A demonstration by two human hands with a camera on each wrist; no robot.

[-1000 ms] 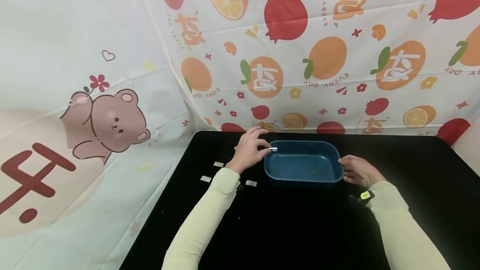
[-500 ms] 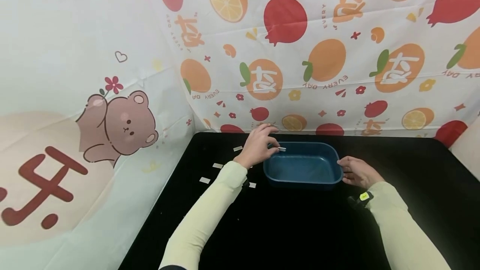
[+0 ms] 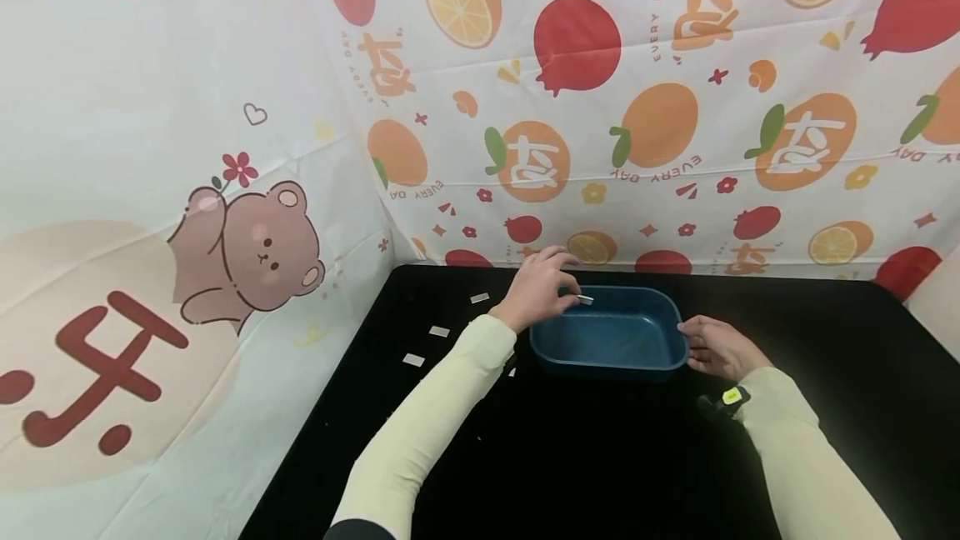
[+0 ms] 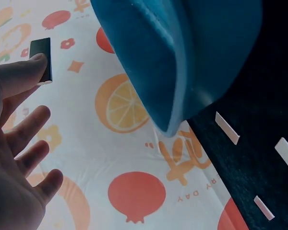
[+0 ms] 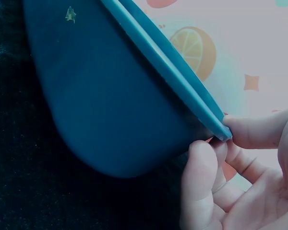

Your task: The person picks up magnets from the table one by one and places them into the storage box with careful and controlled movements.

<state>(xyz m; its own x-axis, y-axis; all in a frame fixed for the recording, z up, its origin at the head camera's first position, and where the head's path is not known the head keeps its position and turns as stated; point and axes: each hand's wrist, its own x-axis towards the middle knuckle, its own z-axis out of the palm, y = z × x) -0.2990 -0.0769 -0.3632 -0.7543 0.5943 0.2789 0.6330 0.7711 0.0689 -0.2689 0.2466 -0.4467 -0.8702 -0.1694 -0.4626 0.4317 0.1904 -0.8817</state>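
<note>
Only the left wrist view shows the dark face of the tile (image 4: 41,46) that the left hand (image 3: 538,286) pinches over the far left part of the blue tub (image 3: 611,360), whose glossy floor (image 3: 618,337) the head view shows, and only the right wrist view the pale fleck (image 5: 70,15) beneath the right rim (image 5: 196,100) gripped by the right hand (image 3: 720,346).

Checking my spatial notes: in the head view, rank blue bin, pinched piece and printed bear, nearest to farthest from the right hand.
1. Blue bin: rim gripped by the right hand.
2. Pinched piece: in the left hand.
3. Printed bear: at far left.
</note>
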